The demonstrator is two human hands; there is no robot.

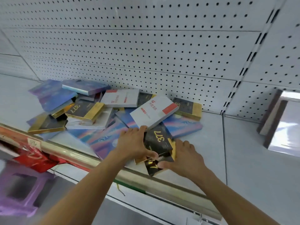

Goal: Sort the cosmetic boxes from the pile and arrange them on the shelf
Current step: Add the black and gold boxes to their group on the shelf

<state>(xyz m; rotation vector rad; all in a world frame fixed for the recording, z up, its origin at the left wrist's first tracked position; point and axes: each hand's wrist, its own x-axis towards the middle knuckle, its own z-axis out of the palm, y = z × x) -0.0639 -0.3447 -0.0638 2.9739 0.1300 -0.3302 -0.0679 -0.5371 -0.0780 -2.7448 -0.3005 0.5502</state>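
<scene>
Item: black-and-gold box (pixel 159 144), marked "377", lower centre of the frame, at the near edge of the pile (pixel 103 109) on the white shelf (pixel 243 159).

Hold: left hand (pixel 136 142) curled over the box's left edge, fingers reaching its far corner; right hand (pixel 183 158) closed on its right and near side, thumb at the lower corner. Both hands grip the same stack; at least one more black-and-gold box appears beneath it, exact count unclear.

Handling, judged: flat, rigid carton, probably light; glossy foil likely slippery, corners liable to crush. Best taken by the two long edges, as now, and kept level so stacked boxes do not slide apart.

Container: open shelf backed by pegboard (pixel 162 46), metal rail (pixel 78 155) along its front.

Contents: loose heap of white boxes with red labels (pixel 154 111), blue-purple iridescent boxes (pixel 52 96) and further black-and-gold boxes (pixel 84 109), overlapping at mixed angles, unsorted. A dark-edged panel (pixel 274 120) leans at the right, well apart.
</scene>
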